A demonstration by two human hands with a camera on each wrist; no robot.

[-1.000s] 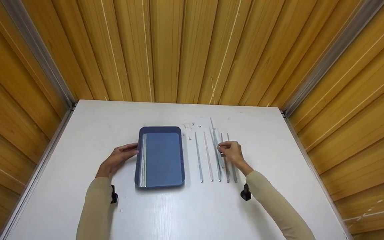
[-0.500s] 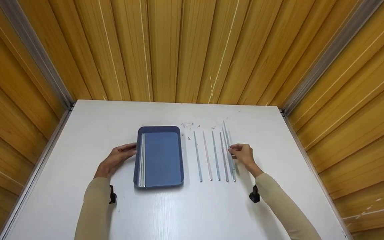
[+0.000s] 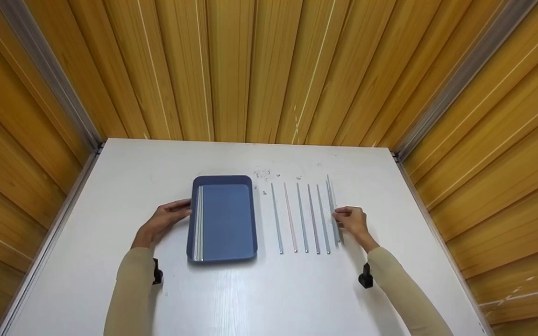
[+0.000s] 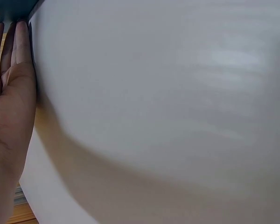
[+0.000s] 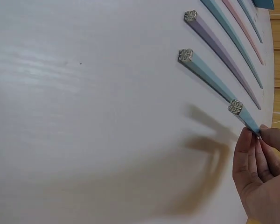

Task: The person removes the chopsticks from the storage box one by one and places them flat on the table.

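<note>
Pale-blue chopstick (image 5: 247, 120), right of centre, we pinch mid-shaft, right hand (image 3: 353, 220), likely for balance; straight-fingered left hand (image 3: 162, 220) apparently steadies tray (image 3: 222, 180).

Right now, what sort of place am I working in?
Probably a small work booth: a white table, yellow-brown wood-look panels on its far, left and right sides, and grey corner posts where those panels meet.

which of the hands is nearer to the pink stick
Right: the right hand is to the right of the pink stick, beyond three other sticks, pinching a blue stick; the left hand is farther off, across the blue tray, at its left edge.
</note>
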